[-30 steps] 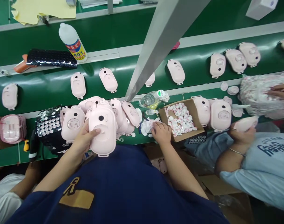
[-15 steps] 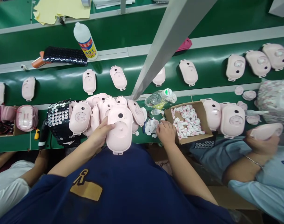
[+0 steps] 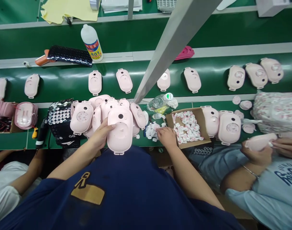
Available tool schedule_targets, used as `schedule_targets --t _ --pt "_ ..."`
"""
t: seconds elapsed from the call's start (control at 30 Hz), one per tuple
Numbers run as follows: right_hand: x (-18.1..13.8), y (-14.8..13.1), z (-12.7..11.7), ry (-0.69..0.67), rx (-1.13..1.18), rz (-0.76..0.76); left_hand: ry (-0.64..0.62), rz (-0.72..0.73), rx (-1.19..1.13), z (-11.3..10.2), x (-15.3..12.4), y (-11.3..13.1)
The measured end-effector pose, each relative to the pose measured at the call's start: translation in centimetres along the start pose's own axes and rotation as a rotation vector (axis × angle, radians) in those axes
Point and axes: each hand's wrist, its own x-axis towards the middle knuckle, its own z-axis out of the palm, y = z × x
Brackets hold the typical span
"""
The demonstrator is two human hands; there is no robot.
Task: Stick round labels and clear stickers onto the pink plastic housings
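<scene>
My left hand (image 3: 101, 134) grips a pink plastic housing (image 3: 119, 135) by its left edge, thumb on top. The housing has rounded corners, a small dark round window and a shallow round recess, and is tilted toward me. My right hand (image 3: 167, 137) is beside a crumpled white wad (image 3: 150, 130) on the bench, fingers bent together at its edge; what they pinch, if anything, is too small to make out. Just right of that hand is a cardboard box (image 3: 206, 123) of small white-and-pink printed pieces (image 3: 188, 127). Behind the held housing lies a pile of similar housings (image 3: 81, 116).
Pink housings (image 3: 124, 80) lie spaced along the green belt (image 3: 71, 83). A grey post (image 3: 170, 41) slants across the middle. A clear bottle (image 3: 157, 102) lies behind the wad, and a white bottle (image 3: 92, 43) stands farther back. Co-workers' arms (image 3: 244, 172) are on both sides.
The view has shifted slightly. My left hand still holds the housing, and my right hand stays by the wad. At right, the co-worker's second hand has come into view at their housing.
</scene>
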Motion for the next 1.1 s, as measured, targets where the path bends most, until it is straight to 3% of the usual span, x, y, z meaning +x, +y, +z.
schedule_targets --t 0.17,0.3,0.37,0.47,0.57,0.77,0.97,1.03,1.1 --pt "0.9 0.2 -1.5 0.045 0.027 -0.007 0.042 0.002 -0.03 0.6 -0.4 0.3" --pt "0.6 -1.6 -5.7 0.166 0.069 -0.027 0.057 0.0 -0.072 1.4 -0.6 0.0" --pt "0.3 -4.1 -8.6 0.29 0.158 -0.171 0.031 0.0 -0.09 2.2 -0.6 -0.4" --pt "0.4 -8.8 -12.4 0.463 0.322 -0.562 -0.043 0.033 -0.127 3.5 -0.5 -0.8" --pt "1.0 -12.1 -14.5 0.352 0.353 -0.739 -0.057 0.067 -0.163 4.3 -0.7 -0.8" --pt "1.5 -11.1 -14.6 0.191 0.279 -0.827 -0.035 0.032 -0.175 4.3 -1.4 -0.5" --pt "1.5 -9.9 -13.6 0.077 0.352 -0.83 -0.031 0.026 -0.192 5.1 -1.6 -1.0" --pt "1.9 -9.4 -13.3 0.113 0.412 -0.827 -0.023 0.03 -0.171 5.3 -1.6 -1.1" --pt "2.5 -8.4 -13.1 0.238 0.479 -0.778 0.038 0.041 -0.135 5.2 -1.6 -1.0"
